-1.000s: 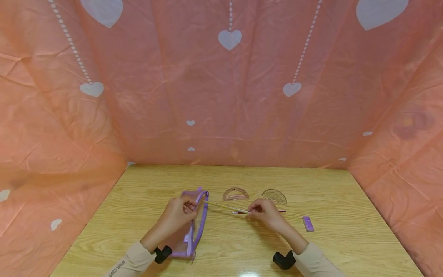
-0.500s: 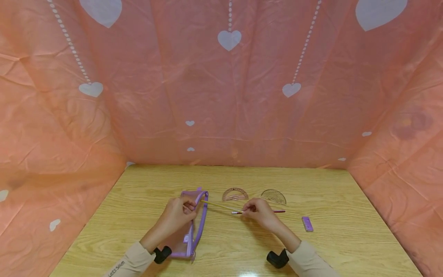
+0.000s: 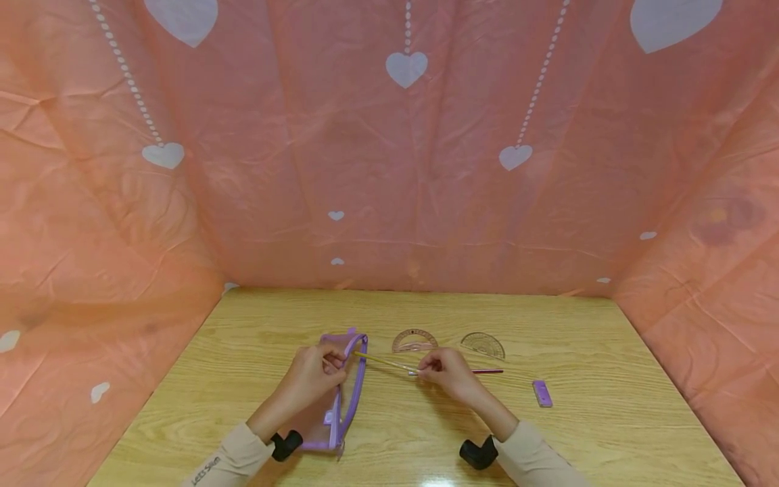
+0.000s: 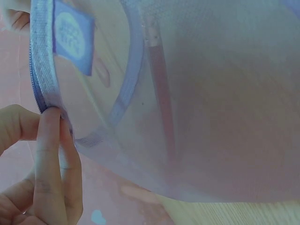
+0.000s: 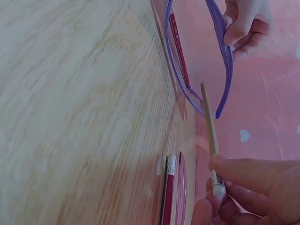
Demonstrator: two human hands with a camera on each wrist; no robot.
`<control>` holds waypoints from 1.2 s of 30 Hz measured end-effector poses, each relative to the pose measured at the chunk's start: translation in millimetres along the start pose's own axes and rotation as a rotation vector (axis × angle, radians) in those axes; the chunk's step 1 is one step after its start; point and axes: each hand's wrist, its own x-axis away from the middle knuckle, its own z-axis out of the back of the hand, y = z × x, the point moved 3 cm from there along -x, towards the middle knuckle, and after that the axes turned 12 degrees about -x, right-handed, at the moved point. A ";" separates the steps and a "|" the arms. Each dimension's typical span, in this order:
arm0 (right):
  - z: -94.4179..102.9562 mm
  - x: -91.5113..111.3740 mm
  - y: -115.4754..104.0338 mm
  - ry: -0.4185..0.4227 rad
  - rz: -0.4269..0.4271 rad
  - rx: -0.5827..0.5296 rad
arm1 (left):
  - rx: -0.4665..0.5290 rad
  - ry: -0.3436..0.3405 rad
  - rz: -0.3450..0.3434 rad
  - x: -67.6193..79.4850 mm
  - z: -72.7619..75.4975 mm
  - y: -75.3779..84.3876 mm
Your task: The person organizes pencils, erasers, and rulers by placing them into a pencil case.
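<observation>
The wooden tabletop (image 3: 621,433) spanned the lower frame. Left of bottom centre, the purple pouch (image 3: 316,423) gaped, its edge pinched by the left hand's (image 3: 312,373) grip. The right hand's (image 3: 453,375) grip pinched a yellow pencil (image 3: 383,361) near bottom centre, its end toward the opening. A small purple block (image 3: 542,393) lay lower right.

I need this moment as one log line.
left hand: pinches unzipped pouch | right hand: holds yellow pencil toward pouch | red pencil: on table

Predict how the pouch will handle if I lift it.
The pouch is probably floppy: its walls look thin and sheer. It may sag, since the left hand pinches only one edge. The red pencil inside could slide out, as the pouch is unzipped.
</observation>
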 end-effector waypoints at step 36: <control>-29.4 -15.8 2.2 0.078 -0.017 0.002 | 0.016 -0.003 -0.018 -0.6 -1.8 1.9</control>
